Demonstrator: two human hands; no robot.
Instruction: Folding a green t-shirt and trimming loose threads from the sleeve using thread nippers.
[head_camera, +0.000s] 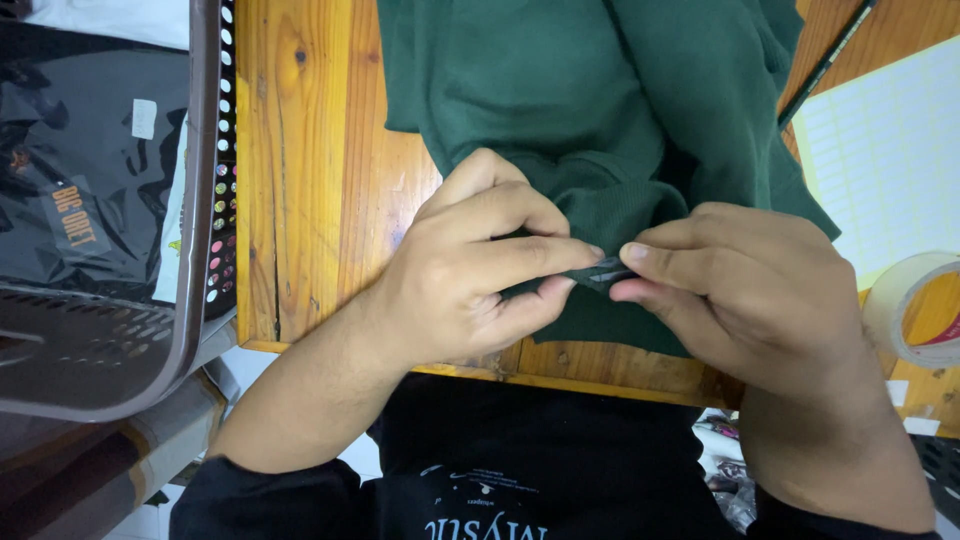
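Observation:
A dark green knitted garment (590, 100) lies on a wooden table (310, 190), its ribbed hem hanging toward me. My left hand (470, 270) pinches the hem edge between thumb and fingers. My right hand (740, 290) meets it from the right, thumb and forefinger closed on a small dark flat piece (603, 272) at the hem. Fingertips of both hands almost touch there. What the small piece is stays unclear, mostly hidden by my fingers.
A brown perforated plastic basket (195, 200) stands at the left, holding black items in clear bags. A roll of clear tape (915, 310) and a pale lined sheet (890, 150) lie at the right. A dark thin rod (825, 60) crosses the upper right.

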